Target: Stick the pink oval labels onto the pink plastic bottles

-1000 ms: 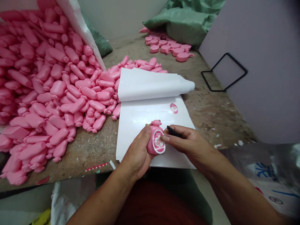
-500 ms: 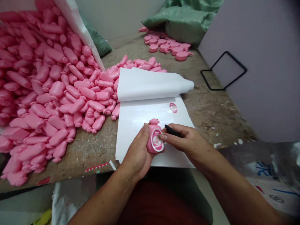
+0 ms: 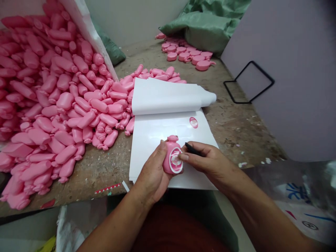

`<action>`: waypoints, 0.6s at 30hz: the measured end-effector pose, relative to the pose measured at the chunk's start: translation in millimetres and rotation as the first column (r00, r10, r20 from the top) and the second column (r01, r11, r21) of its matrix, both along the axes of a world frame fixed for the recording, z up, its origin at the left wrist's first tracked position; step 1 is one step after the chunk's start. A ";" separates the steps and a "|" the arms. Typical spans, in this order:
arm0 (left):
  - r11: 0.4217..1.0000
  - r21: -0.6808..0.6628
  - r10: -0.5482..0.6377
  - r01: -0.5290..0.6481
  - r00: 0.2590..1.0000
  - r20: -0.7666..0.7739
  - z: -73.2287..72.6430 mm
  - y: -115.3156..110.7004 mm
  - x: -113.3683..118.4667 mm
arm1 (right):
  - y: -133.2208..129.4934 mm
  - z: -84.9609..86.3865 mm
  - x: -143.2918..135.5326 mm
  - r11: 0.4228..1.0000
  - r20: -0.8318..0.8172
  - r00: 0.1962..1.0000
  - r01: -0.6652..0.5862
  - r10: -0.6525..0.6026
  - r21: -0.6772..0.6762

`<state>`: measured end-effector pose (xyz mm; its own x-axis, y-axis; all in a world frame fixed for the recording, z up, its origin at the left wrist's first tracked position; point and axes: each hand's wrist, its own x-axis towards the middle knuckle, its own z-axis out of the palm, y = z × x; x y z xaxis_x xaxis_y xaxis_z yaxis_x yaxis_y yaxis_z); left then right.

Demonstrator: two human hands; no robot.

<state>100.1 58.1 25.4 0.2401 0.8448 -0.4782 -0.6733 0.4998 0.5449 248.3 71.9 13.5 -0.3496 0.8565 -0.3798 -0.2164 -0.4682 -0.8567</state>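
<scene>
My left hand [image 3: 154,173] is closed around a small pink plastic bottle [image 3: 169,146], holding it upright over the sheets. A pink oval label [image 3: 176,167] with a white border lies on the bottle's front. The thumb of my right hand [image 3: 210,157] touches that label near its upper right. Tucked in the right fingers is a slim black tool [image 3: 193,149], its tip pointing left; its exact kind is hard to make out. Beneath both hands spreads a stack of white sticker sheets [image 3: 152,134], where one oval sticker [image 3: 193,122] shows.
Many pink bottles [image 3: 105,119] are heaped to the left, spilling from a white-walled container [image 3: 98,38]. Flat pink pieces [image 3: 202,65] lie at the back beside a green sack [image 3: 207,31]. A black wire stand [image 3: 250,101] leans at the right wall. Printed plastic [image 3: 296,203] lies lower right.
The right thumb has slid slightly over the label, and the bottle has turned and tilted a little. The black tool stays in the right fingers. The view has shifted slightly.
</scene>
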 end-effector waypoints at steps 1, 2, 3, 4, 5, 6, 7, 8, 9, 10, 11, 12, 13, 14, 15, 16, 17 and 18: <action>1.000 -0.001 0.002 -0.002 1.000 -0.006 0.3 0.1 0.0 | 0.4 0.0 -0.4 1.000 0.003 1.000 -0.001 0.001 0.005; 1.000 -0.002 0.002 -0.002 1.000 -0.009 0.8 0.1 0.0 | 0.8 0.0 -0.8 1.000 0.003 1.000 0.000 0.000 0.009; 1.000 -0.004 0.002 -0.002 1.000 -0.007 1.4 0.3 -0.1 | 1.2 -0.1 -1.1 1.000 0.000 1.000 0.002 -0.002 0.010; 1.000 -0.011 -0.002 0.002 1.000 0.001 2.1 0.6 -0.3 | 1.5 -0.1 -1.3 1.000 -0.005 1.000 0.005 -0.005 0.008; 1.000 -0.024 -0.009 0.009 1.000 0.015 2.9 0.9 -0.5 | 1.8 -0.3 -1.4 1.000 -0.012 1.000 0.009 -0.009 0.002; 0.999 -0.041 -0.016 0.017 0.999 0.035 3.7 1.4 -0.7 | 1.9 -0.5 -1.4 1.000 -0.022 1.000 0.011 -0.011 -0.003; 0.997 -0.066 -0.023 0.027 0.998 0.059 4.4 2.0 -0.9 | 2.1 -0.8 -1.2 1.000 -0.032 0.999 0.013 -0.014 -0.007; 0.995 -0.095 -0.029 0.037 0.996 0.084 5.0 2.7 -1.0 | 2.1 -1.1 -0.9 1.000 -0.041 0.999 0.013 -0.014 -0.010; 0.991 -0.122 -0.034 0.047 0.994 0.106 5.3 3.2 -1.0 | 2.1 -1.4 -0.6 1.000 -0.050 0.999 0.014 -0.014 -0.012; 0.988 -0.143 -0.038 0.055 0.992 0.118 5.3 3.6 -0.9 | 2.0 -1.7 -0.1 1.000 -0.058 0.998 0.012 -0.013 -0.014; 0.987 -0.153 -0.039 0.057 0.992 0.119 5.0 3.8 -0.7 | 1.9 -1.8 0.4 1.000 -0.062 0.998 0.010 -0.010 -0.014; 0.988 -0.146 -0.040 0.055 0.993 0.107 4.4 3.6 -0.3 | 1.6 -1.9 0.8 1.000 -0.062 0.998 0.004 -0.005 -0.012; 0.992 -0.122 -0.035 0.045 0.996 0.083 3.7 3.2 0.2 | 1.4 -1.7 1.3 1.000 -0.057 0.998 0.000 0.000 -0.007; 0.996 -0.085 -0.024 0.028 0.998 0.053 2.9 2.5 0.8 | 1.1 -1.5 1.7 1.000 -0.050 0.999 -0.005 0.006 0.005; 0.999 -0.046 -0.010 0.011 1.000 0.023 2.1 1.7 1.4 | 0.9 -1.2 2.0 1.000 -0.038 0.999 -0.010 0.011 0.023; 1.000 -0.013 0.006 -0.006 1.000 -0.002 1.4 0.8 2.1 | 0.8 -1.0 2.2 0.999 -0.024 1.000 -0.016 0.017 0.046; 1.000 0.009 0.019 -0.019 1.000 -0.020 0.9 0.1 2.6 | 0.7 -0.8 2.3 0.998 -0.009 1.000 -0.020 0.021 0.066; 1.000 0.018 0.025 -0.025 0.999 -0.032 0.6 -0.5 3.1 | 0.8 -0.7 2.2 0.996 0.004 1.000 -0.025 0.025 0.084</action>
